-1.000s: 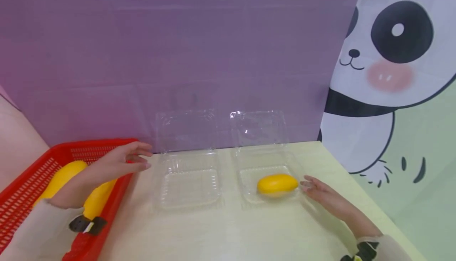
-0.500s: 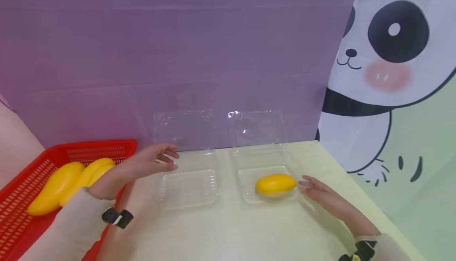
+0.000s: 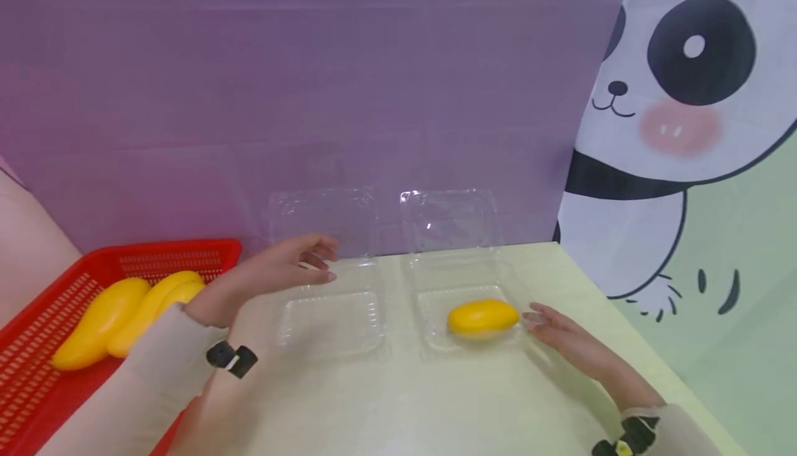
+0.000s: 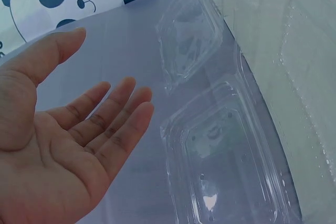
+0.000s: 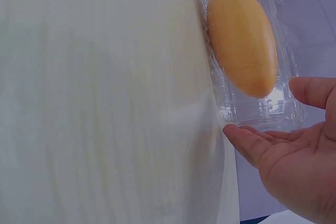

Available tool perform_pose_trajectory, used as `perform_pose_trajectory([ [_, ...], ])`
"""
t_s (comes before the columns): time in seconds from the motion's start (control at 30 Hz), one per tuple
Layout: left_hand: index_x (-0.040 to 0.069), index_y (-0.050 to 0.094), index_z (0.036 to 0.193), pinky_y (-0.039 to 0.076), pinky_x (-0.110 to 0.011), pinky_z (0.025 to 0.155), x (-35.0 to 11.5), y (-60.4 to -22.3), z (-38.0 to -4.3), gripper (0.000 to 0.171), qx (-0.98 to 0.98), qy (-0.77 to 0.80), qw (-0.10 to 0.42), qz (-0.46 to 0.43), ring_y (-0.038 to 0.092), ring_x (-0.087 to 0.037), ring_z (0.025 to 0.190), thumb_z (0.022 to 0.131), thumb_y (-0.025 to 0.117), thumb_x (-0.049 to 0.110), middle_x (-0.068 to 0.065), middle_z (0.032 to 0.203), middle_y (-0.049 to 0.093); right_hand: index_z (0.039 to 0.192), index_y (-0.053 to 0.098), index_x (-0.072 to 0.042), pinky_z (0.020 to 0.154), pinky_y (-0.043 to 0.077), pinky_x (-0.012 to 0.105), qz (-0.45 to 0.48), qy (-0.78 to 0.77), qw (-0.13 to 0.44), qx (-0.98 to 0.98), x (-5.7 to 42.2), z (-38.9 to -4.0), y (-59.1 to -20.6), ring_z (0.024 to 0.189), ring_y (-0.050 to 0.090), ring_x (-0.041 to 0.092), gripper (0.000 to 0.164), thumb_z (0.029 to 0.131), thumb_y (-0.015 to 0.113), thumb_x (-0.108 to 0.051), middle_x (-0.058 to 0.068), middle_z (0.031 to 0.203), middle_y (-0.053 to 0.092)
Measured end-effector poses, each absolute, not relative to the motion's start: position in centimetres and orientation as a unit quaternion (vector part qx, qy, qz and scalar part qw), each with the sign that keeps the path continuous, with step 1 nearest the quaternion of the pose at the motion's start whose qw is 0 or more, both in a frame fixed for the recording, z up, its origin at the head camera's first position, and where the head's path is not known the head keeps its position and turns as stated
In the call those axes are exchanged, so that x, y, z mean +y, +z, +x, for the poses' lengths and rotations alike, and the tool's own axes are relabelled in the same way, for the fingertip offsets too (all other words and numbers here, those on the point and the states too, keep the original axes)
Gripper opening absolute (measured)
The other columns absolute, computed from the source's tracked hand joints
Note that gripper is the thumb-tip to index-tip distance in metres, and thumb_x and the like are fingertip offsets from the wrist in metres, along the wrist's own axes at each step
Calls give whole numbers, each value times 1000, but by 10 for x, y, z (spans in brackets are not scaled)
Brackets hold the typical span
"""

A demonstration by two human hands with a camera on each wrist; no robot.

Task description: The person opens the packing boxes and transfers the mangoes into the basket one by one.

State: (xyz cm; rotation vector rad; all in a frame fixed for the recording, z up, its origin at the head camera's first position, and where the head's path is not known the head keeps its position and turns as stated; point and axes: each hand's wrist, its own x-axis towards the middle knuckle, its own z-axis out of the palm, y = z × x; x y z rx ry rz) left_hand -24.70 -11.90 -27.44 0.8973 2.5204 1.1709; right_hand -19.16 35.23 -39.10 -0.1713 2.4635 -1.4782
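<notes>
My left hand (image 3: 292, 262) hovers over the back of the left clear plastic clamshell box (image 3: 339, 321), thumb and fingers spread, palm bare in the left wrist view. Behind it the box's raised lid (image 4: 226, 150) leans near the purple backdrop. A plump yellow mango (image 3: 483, 317) lies crosswise inside the right clear clamshell box (image 3: 429, 321), whose lid also stands up. Beside that box's right end is my right hand (image 3: 569, 342), fingertips right at the rim and thumb apart from the fingers in the right wrist view, with nothing in its grasp.
A red plastic basket (image 3: 171, 245) at the left holds several yellow mangoes (image 3: 102, 317); my left forearm reaches across its right side. The purple backdrop (image 3: 311, 96) rises at the pale table's (image 3: 398, 400) back edge. A panda-printed sheet (image 3: 635, 221) hangs at the right.
My left hand has moved right, from above the basket's edge to over the left clamshell box, uncovering the mangoes in the basket. My right hand and the boxed mango stay put.
</notes>
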Motion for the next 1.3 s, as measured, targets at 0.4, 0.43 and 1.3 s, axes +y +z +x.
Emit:
perform_pose_trajectory([
  [0.4,-2,45,131,49,-42,93,-89,-274,-253,50,839,405,116,343,58,-32,110,88,66,15,-18,123,57,144,11,11,108,23,59,-73,-518,124,843,352,-190,-391,133,25,49,66,99,45,-23,36,145,22],
  [0.43,-2,46,131,49,-42,93,-86,-274,-254,50,837,406,117,347,58,-32,110,88,66,15,-17,122,57,144,11,11,108,23,59,-74,-519,123,843,352,-190,-391,133,25,49,66,99,45,-23,36,145,22],
  [1.3,1,47,130,50,-34,90,-42,-299,-259,47,811,449,123,354,58,-30,110,88,66,14,-16,123,57,145,10,10,107,22,60,-74,-524,130,838,354,-190,-391,133,24,50,67,99,45,-24,36,146,19],
])
